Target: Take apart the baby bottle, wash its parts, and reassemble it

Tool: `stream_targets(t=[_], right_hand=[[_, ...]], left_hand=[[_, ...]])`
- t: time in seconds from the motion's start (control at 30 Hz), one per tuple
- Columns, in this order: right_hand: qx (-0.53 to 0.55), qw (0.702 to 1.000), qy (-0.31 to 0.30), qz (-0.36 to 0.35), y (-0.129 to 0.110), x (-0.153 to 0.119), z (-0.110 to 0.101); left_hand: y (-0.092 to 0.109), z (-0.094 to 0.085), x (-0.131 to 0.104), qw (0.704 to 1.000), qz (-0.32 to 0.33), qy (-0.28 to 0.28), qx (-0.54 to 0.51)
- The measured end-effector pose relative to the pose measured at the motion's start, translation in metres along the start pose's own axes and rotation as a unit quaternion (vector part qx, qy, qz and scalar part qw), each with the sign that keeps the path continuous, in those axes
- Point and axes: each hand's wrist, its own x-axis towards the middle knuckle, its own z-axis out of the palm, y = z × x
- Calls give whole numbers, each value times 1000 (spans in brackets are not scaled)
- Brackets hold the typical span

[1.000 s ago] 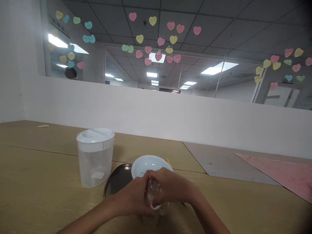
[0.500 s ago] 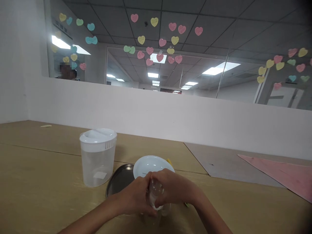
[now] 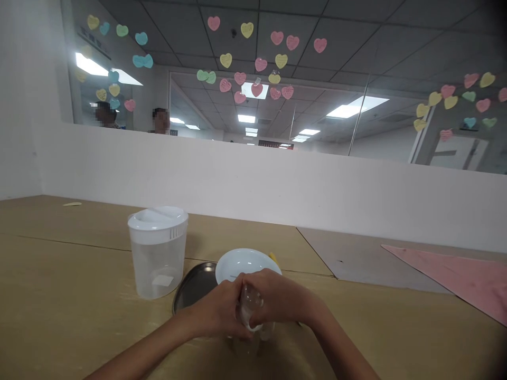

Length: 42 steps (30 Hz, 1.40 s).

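Note:
Both of my hands are wrapped round a clear, shiny vessel [image 3: 252, 301] near the front of the table. My left hand [image 3: 217, 311] grips its left side, and my right hand [image 3: 275, 298] curls over its right side. Other clear parts show below the fingers, too blurred to name. Just behind the hands lies a white bowl [image 3: 247, 259], partly covered by them. A dark round metal tray [image 3: 196, 285] sits to its left, partly behind my left hand.
A clear pitcher with a white lid [image 3: 158, 253] stands left of the tray. Something yellow [image 3: 273, 258] shows behind the bowl. A pink sheet [image 3: 467, 269] lies at the right on a grey surface [image 3: 368, 264]. Two people are visible beyond the glass.
The view has shifted slightly, and a second person's head now shows behind the glass. My hands keep the same hold on the clear vessel.

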Motion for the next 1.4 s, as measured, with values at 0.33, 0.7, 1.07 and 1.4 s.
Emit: stream_targets(t=[0.33, 0.7, 1.07, 1.4], right_hand=[[-23, 1000, 1, -19, 4, -1, 1], [-47, 999, 6, 3, -8, -4, -1], [100, 970, 201, 95, 18, -11, -24], [-62, 982, 74, 160, 62, 40, 22]], left_hand=[[4, -6, 0, 1000, 13, -19, 12], [7, -9, 1, 999, 44, -28, 6], [-5, -9, 7, 995, 84, -56, 20], [1, -7, 7, 993, 85, -63, 60]])
